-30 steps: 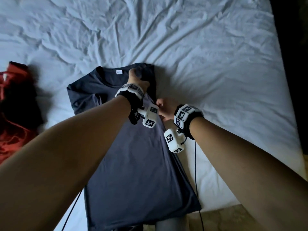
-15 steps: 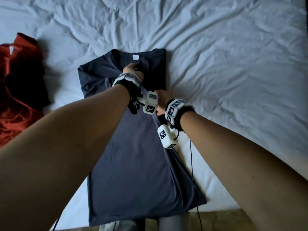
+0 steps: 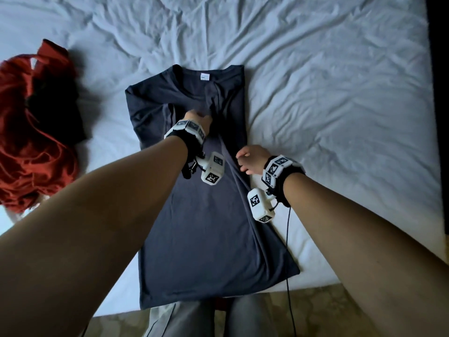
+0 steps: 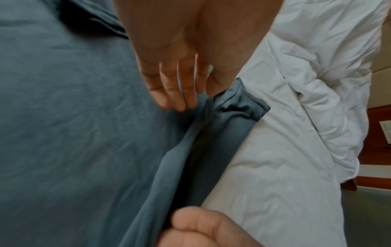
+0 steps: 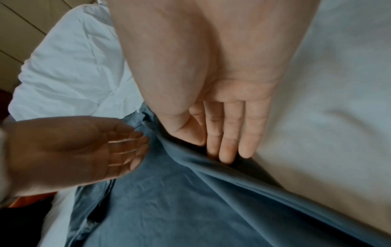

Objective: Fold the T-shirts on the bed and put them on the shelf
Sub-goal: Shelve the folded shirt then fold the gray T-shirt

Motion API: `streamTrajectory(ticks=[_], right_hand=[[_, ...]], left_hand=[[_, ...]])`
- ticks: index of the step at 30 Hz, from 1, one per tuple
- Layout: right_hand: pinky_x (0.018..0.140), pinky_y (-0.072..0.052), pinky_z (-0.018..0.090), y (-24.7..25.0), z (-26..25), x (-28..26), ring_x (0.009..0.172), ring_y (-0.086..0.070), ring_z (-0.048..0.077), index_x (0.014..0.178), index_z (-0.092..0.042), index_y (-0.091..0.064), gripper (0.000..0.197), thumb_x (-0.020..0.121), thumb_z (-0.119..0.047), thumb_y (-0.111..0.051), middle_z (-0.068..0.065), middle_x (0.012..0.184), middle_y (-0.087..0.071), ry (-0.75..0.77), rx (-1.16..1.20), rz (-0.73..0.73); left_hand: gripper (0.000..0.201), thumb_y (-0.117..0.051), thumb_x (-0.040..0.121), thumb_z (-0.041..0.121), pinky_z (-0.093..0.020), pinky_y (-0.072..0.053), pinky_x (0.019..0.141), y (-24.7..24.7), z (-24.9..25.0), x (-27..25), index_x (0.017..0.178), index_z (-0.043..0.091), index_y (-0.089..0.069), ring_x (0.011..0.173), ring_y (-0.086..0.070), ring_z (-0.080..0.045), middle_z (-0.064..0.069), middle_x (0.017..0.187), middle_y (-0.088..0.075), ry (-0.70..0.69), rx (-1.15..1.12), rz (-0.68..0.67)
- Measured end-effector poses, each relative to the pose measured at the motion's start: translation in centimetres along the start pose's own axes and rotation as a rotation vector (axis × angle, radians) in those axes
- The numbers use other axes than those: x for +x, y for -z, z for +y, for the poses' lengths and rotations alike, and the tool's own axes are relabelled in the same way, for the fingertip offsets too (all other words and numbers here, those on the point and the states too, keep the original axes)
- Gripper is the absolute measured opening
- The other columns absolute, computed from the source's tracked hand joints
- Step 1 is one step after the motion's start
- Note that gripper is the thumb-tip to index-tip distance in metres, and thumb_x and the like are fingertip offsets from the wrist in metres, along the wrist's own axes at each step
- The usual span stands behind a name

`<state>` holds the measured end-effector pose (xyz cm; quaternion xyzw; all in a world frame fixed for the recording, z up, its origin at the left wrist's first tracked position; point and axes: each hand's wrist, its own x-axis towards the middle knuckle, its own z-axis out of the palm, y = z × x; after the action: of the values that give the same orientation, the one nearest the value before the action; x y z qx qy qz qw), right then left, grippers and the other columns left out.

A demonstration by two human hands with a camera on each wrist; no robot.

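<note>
Dark T-shirt (image 3: 206, 215) lies flat on the bed (image 3: 328, 93). Left hand (image 3: 198, 119), fingers straight and together, presses its chest; right hand (image 3: 251, 159), fingers straight, touches its folded right edge.

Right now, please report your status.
Left hand open, flat on grey T-shirt. Right hand open at its folded edge. Red garment aside, nothing blocking.

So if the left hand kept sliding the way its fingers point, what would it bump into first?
Probably the raised fold of the grey shirt, right in front of the left hand; its fingers look nearly on it.
</note>
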<state>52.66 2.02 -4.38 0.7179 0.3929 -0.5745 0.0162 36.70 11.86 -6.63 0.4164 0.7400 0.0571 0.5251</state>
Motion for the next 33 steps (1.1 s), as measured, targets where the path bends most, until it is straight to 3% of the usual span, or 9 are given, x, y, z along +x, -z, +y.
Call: streamTrajectory(ticks=[3,6,9,14,18,21,27,31,33], right_hand=[[0.086,-0.057,0.04,-0.3,2.3,-1.9,0.092,-0.07,0.028,0.081,-0.02,-0.067,0.017,0.084,-0.013,-0.052,0.011,0.091,-0.073,-0.046,-0.085,0.006],[0.093,-0.052,0.037,-0.9,4.8,-3.9,0.1,-0.066,0.031,0.097,-0.008,-0.07,0.022,0.082,-0.01,-0.053,0.013,0.096,-0.072,-0.111,-0.151,0.035],[0.094,-0.052,0.039,-1.8,7.7,-5.5,0.1,-0.065,0.032,0.101,-0.003,-0.069,0.026,0.081,-0.008,-0.055,0.017,0.101,-0.071,-0.177,-0.173,0.028],[0.084,-0.055,0.038,-3.4,13.9,-6.2,0.086,-0.069,0.031,0.072,-0.018,-0.07,0.01,0.07,-0.016,-0.061,0.007,0.077,-0.071,-0.221,-0.18,0.0],[0.061,-0.048,0.034,-4.4,17.2,-7.3,0.06,-0.053,0.022,0.058,-0.021,-0.061,0.002,0.06,-0.022,-0.062,0.001,0.054,-0.053,-0.252,-0.187,-0.015],[0.057,-0.037,0.029,-4.8,18.7,-8.8,0.059,-0.045,0.019,0.067,-0.018,-0.057,0.009,0.065,-0.02,-0.066,0.005,0.059,-0.048,-0.251,-0.194,-0.037],[0.075,-0.05,0.03,-5.1,21.7,-11.4,0.085,-0.064,0.023,0.105,-0.005,-0.065,0.032,0.073,-0.009,-0.069,0.018,0.101,-0.07,-0.133,-0.165,-0.093],[0.086,-0.052,0.033,-5.4,21.5,-13.4,0.1,-0.066,0.024,0.11,-0.017,-0.065,0.039,0.075,0.0,-0.066,0.007,0.107,-0.07,0.029,-0.144,-0.119],[0.074,-0.054,0.029,-6.0,20.9,-14.3,0.091,-0.066,0.022,0.118,-0.018,-0.06,0.046,0.076,-0.002,-0.067,0.0,0.098,-0.067,0.117,-0.17,-0.125]], left_hand=[[0.027,-0.047,0.096,0.014,-0.024,-0.046,0.054,-1.1,-1.2,-2.7,0.116,0.003,-0.06,0.057,-0.055,-0.017,-0.006,0.073,-0.059,0.048,-0.115,-0.137],[0.012,-0.046,0.098,0.016,-0.026,-0.044,0.053,-2.7,-3.2,-4.9,0.093,0.017,-0.056,0.056,-0.052,-0.013,-0.001,0.07,-0.056,0.107,-0.159,-0.211],[0.023,-0.046,0.098,0.019,-0.026,-0.045,0.054,-4.3,-5.3,-6.3,0.076,0.02,-0.053,0.057,-0.053,-0.012,-0.001,0.07,-0.059,0.145,-0.164,-0.259],[0.022,-0.044,0.098,0.018,-0.02,-0.047,0.046,-6.5,-8.2,-9.1,0.08,0.015,-0.055,0.045,-0.056,-0.008,-0.001,0.069,-0.061,0.162,-0.152,-0.324],[0.022,-0.046,0.097,0.018,-0.024,-0.05,0.049,-7.8,-10.5,-11.7,0.077,0.015,-0.055,0.054,-0.057,-0.012,-0.002,0.069,-0.062,0.213,-0.159,-0.38],[0.019,-0.05,0.096,0.02,-0.027,-0.052,0.056,-8.6,-12.4,-13.7,0.079,0.016,-0.057,0.054,-0.059,-0.013,-0.002,0.069,-0.064,0.254,-0.164,-0.391],[0.009,-0.051,0.097,0.02,-0.031,-0.052,0.059,-10.0,-15.9,-17.3,0.099,0.014,-0.057,0.062,-0.06,-0.017,-0.005,0.074,-0.063,0.213,-0.228,-0.297],[0.01,-0.05,0.098,0.02,-0.029,-0.049,0.059,-10.6,-17.0,-19.7,0.092,0.016,-0.057,0.061,-0.057,-0.017,-0.004,0.073,-0.06,0.171,-0.263,-0.246],[0.016,-0.049,0.098,0.02,-0.03,-0.048,0.062,-10.7,-17.4,-21.0,0.083,0.02,-0.055,0.063,-0.056,-0.018,-0.004,0.075,-0.058,0.165,-0.288,-0.253]])
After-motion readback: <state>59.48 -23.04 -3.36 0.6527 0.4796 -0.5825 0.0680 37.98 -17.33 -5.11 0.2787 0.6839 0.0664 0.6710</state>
